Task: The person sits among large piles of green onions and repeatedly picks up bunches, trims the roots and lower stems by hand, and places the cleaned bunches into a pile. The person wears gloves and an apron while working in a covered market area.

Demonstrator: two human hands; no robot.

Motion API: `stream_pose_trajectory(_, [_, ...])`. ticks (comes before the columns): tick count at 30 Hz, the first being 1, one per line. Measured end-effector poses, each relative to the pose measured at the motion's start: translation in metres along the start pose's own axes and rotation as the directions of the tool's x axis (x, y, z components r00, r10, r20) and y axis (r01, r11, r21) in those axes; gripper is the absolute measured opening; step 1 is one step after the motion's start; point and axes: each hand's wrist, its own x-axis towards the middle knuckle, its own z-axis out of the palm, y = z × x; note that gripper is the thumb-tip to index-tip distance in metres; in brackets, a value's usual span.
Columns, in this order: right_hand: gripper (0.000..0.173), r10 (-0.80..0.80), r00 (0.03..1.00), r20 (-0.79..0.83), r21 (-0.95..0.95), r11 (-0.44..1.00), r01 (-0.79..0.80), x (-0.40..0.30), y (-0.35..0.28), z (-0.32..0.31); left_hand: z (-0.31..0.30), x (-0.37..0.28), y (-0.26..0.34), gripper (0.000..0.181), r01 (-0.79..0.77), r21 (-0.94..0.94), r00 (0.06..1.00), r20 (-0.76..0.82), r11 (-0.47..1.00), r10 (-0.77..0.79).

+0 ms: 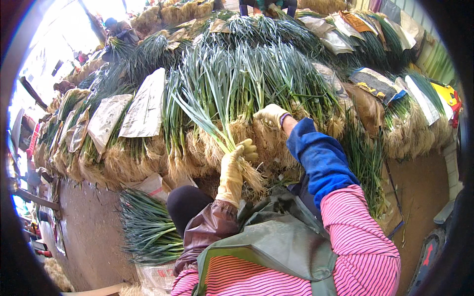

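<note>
My left hand (234, 162), in a pale yellow glove, is shut on a few green onions (224, 140) near their root end. Their leaves slant up and to the left, and their pale roots (253, 175) hang out below my palm. Farther right, my gloved right hand (272, 114) reaches to the front of a big heap of green onions (248, 81), at the line where stems meet roots. Its fingers curl at the stems there; whether they grip one is hidden. The heap's leaves point away from me and its shaggy roots (274, 140) face me.
On my left a pile of green onions (150, 225) lies over a printed sack (159, 277). White sacks (144, 107) cover part of the row. Loose green onions (364, 166) hang down at the right. Other people (120, 29) sit among rows farther back.
</note>
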Motion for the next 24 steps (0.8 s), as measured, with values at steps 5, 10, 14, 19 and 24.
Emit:
stream_pose_trajectory(5, [0.030,-0.238,0.939,0.247,0.022,0.971,0.240,-0.060,-0.001,0.028,0.000,0.012,-0.010,0.030,-0.083,-0.158,0.977,-0.208,0.984,0.049])
stream_pose_trajectory(10, [0.051,-0.425,0.897,0.123,-0.394,0.809,0.437,-0.079,0.003,0.041,0.003,0.013,-0.016,0.030,0.050,-0.104,0.994,-0.095,0.993,-0.060])
stream_pose_trajectory(14, [0.043,-0.328,0.943,0.055,-0.100,0.938,0.332,-0.074,0.003,0.033,0.007,0.007,-0.012,0.035,0.009,0.000,0.992,-0.123,1.000,-0.009])
stream_pose_trajectory(19, [0.027,-0.219,0.914,0.342,0.270,0.954,0.128,-0.079,-0.001,0.033,0.013,-0.004,-0.005,0.036,-0.033,-0.064,0.993,-0.116,0.997,0.026])
stream_pose_trajectory(24, [0.021,-0.172,0.962,0.210,0.292,0.951,0.106,-0.076,0.004,0.044,0.015,-0.007,-0.004,0.026,-0.007,-0.083,0.969,-0.247,0.997,-0.014])
